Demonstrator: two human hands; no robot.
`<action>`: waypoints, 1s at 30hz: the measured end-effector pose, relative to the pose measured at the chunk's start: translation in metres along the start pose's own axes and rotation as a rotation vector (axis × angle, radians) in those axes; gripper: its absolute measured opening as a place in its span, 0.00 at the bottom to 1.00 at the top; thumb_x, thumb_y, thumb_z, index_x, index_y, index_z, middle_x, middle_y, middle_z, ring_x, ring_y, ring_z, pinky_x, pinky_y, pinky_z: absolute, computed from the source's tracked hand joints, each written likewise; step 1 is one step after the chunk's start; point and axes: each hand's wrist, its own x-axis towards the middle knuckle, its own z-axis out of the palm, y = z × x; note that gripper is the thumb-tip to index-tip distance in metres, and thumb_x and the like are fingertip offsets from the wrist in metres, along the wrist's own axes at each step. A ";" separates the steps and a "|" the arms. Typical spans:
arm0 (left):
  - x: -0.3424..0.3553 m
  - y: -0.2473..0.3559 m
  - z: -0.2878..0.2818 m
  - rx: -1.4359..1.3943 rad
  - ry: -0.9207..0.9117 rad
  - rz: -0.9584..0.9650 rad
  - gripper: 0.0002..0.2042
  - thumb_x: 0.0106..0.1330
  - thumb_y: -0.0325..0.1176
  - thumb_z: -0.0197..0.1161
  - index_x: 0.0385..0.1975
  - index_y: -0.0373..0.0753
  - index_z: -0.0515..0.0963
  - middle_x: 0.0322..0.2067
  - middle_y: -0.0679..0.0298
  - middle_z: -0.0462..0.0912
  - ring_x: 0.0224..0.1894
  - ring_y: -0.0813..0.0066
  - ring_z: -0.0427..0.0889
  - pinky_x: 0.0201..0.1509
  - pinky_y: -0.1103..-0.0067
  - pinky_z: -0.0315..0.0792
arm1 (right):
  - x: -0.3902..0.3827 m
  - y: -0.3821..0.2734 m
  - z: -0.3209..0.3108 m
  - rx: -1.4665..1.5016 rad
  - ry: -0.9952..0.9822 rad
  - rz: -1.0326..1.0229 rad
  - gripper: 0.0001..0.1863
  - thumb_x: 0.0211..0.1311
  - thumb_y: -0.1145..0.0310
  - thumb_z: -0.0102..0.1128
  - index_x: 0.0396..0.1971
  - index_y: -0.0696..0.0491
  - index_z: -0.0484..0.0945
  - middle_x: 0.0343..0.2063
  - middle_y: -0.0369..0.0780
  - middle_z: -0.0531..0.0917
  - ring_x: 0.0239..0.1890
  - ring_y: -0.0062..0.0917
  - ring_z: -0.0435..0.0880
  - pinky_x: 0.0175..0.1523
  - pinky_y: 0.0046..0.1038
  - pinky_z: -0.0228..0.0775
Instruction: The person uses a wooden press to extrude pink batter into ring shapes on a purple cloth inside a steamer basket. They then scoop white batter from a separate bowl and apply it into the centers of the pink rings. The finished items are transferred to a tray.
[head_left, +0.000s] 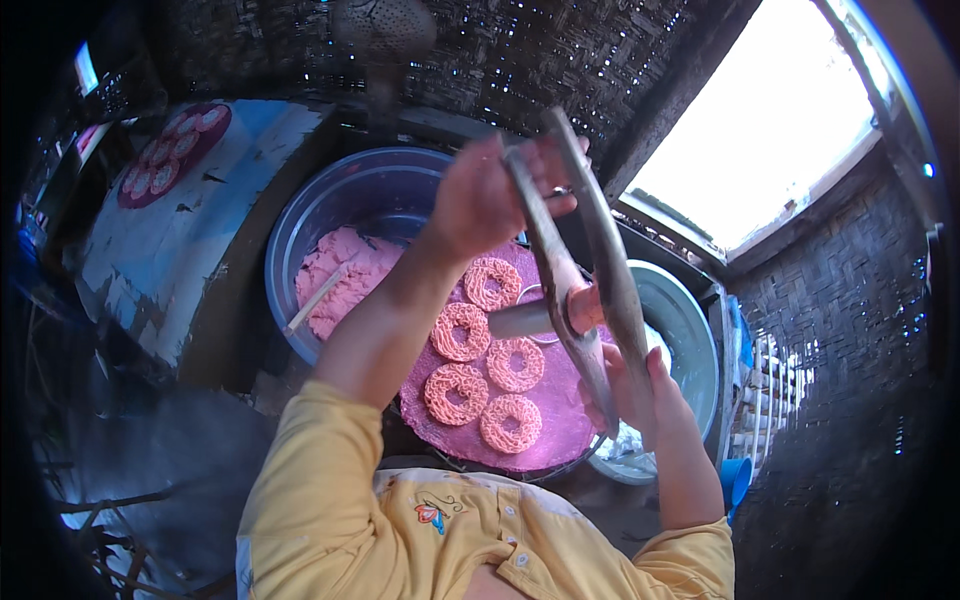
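A wooden hand press (535,235) with two long handles is held slanted in front of me. Pink dough (587,305) shows between its handles, and a pale tube (520,319) sticks out to the left. My left hand (485,200) is around the upper end of the nearer handle, its fingers reaching between the two and slightly blurred. Lower down, my right hand (630,390) grips the other end of the handles. Beneath the press, several pink noodle-like dough rings (457,394) lie on a round purple sheet (445,435). A thin ring (530,292) is partly hidden there.
A large blue-purple basin (290,235) at left holds pink dough (335,270) and a pale stick (318,298). A pale green basin (690,300) stands at right. Farther left, a worn board (240,150) bears another round of rings (160,160). Woven walls (560,50) surround a bright window.
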 end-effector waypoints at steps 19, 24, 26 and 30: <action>0.036 -0.044 -0.097 -0.166 0.221 0.265 0.32 0.67 0.63 0.33 0.54 0.43 0.68 0.17 0.67 0.70 0.23 0.70 0.73 0.39 0.67 0.70 | 0.011 -0.044 -0.054 -0.505 0.408 0.216 0.29 0.68 0.44 0.36 0.46 0.57 0.69 0.27 0.44 0.80 0.26 0.28 0.82 0.33 0.29 0.75; 0.040 -0.018 -0.100 -0.092 0.236 0.287 0.32 0.66 0.64 0.34 0.52 0.43 0.70 0.14 0.69 0.67 0.20 0.73 0.71 0.36 0.69 0.70 | 0.038 -0.045 -0.047 -0.564 0.478 0.195 0.29 0.67 0.44 0.41 0.45 0.57 0.73 0.26 0.42 0.81 0.24 0.23 0.81 0.32 0.25 0.74; 0.043 -0.015 -0.101 -0.086 0.270 0.301 0.32 0.66 0.64 0.34 0.51 0.43 0.71 0.12 0.70 0.65 0.17 0.75 0.69 0.33 0.71 0.70 | 0.043 -0.051 -0.044 -0.649 0.489 0.184 0.28 0.66 0.45 0.43 0.43 0.58 0.75 0.25 0.41 0.81 0.24 0.22 0.80 0.30 0.23 0.73; 0.049 -0.026 -0.104 -0.100 0.325 0.329 0.31 0.67 0.63 0.34 0.47 0.42 0.72 0.10 0.72 0.62 0.15 0.77 0.66 0.29 0.74 0.68 | 0.038 -0.062 -0.034 -0.806 0.599 0.152 0.25 0.67 0.49 0.44 0.40 0.59 0.77 0.22 0.38 0.79 0.20 0.19 0.77 0.26 0.22 0.70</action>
